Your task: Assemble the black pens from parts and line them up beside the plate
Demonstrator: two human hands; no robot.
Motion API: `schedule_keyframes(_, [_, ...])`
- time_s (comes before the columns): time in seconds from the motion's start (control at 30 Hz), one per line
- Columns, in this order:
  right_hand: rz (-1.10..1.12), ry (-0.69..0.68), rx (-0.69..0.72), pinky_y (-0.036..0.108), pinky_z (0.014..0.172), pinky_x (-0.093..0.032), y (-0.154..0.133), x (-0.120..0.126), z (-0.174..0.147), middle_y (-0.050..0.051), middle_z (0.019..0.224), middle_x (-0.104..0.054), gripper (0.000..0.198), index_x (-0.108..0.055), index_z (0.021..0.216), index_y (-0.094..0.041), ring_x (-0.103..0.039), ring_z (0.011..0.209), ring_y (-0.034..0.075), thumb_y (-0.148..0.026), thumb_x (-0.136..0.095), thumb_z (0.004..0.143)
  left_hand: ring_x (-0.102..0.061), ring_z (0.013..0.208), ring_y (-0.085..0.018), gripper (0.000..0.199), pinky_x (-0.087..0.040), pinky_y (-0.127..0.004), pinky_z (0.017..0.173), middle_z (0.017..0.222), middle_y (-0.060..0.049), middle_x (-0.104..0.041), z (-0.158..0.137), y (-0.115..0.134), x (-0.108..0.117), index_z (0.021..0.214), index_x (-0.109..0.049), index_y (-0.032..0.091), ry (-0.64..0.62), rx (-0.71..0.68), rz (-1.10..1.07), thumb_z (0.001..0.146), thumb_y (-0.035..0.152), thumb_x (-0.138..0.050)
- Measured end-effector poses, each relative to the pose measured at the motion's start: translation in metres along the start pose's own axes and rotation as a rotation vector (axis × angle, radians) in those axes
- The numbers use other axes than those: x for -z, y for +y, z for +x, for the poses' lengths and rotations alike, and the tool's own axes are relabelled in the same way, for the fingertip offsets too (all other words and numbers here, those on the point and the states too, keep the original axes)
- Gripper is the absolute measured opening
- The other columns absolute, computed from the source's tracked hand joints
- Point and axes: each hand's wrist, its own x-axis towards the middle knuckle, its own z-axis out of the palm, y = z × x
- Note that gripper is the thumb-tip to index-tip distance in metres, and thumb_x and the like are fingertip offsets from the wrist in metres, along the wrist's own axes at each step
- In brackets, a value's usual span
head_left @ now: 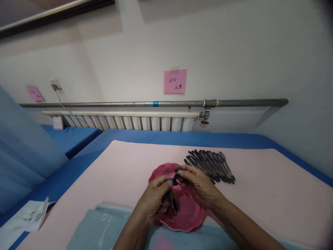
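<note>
Over a pink scalloped tray (191,213), my left hand (158,196) is closed around a dark pen (174,178) whose upper end points away from me. My right hand (196,182) pinches that upper end between thumb and fingers. Other small dark pieces (173,206) show below my left fingers, in or just above the tray; which, I cannot tell. Behind my right hand, several black pens (210,165) lie side by side in a slanted row on the pale pink sheet.
The pink sheet (130,158) covers a blue padded bed (161,136). Light blue cloth (109,222) lies at the near edge. A white mask-like item (28,217) rests at the left. A radiator (145,123), a pipe and a red-handled valve (204,122) line the wall behind.
</note>
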Motion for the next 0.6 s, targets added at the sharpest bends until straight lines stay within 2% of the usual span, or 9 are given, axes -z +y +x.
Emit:
schedule_keyframes(0.17, [-0.084, 0.091, 0.048, 0.019, 0.041, -0.029, 0.0064, -0.0012, 0.0004, -0.006, 0.050, -0.051, 0.025, -0.060, 0.066, -0.016, -0.039, 0.042, 0.006, -0.037, -0.073, 0.065, -0.027, 0.029, -0.002, 0.026, -0.010, -0.016, 0.032, 0.043, 0.008, -0.044, 0.0024, -0.0006, -0.0003, 0.078, -0.052, 0.019, 0.026, -0.011, 0.022, 0.071, 0.042, -0.062])
schedule_keyframes(0.3, [-0.030, 0.030, 0.058, 0.022, 0.052, -0.038, 0.0045, -0.0030, -0.0008, -0.001, 0.069, -0.062, 0.025, -0.067, 0.077, -0.016, -0.048, 0.053, 0.008, -0.035, -0.074, 0.064, -0.027, 0.030, -0.002, 0.028, -0.009, -0.016, 0.033, 0.043, 0.008, -0.044, 0.0023, -0.0006, -0.0003, 0.078, -0.051, 0.019, 0.030, 0.000, 0.004, 0.070, 0.043, -0.063])
schedule_keyframes(0.43, [-0.061, 0.065, 0.072, 0.022, 0.053, -0.037, 0.0055, -0.0010, 0.0009, -0.002, 0.063, -0.060, 0.020, -0.066, 0.069, -0.016, -0.047, 0.052, 0.007, -0.032, -0.075, 0.062, -0.028, 0.030, -0.003, 0.029, -0.010, -0.016, 0.032, 0.042, 0.009, -0.043, 0.0008, -0.0003, -0.0017, 0.077, -0.051, 0.019, 0.043, -0.015, 0.031, 0.070, 0.044, -0.063])
schedule_keyframes(0.6, [-0.031, 0.051, 0.024, 0.022, 0.054, -0.039, 0.0065, 0.0022, 0.0019, 0.000, 0.072, -0.063, 0.028, -0.068, 0.083, -0.017, -0.051, 0.056, 0.009, -0.034, -0.075, 0.062, -0.029, 0.030, -0.002, 0.031, -0.010, -0.016, 0.032, 0.043, 0.009, -0.045, 0.0016, 0.0014, -0.0018, 0.078, -0.050, 0.019, 0.061, -0.009, 0.028, 0.070, 0.046, -0.063])
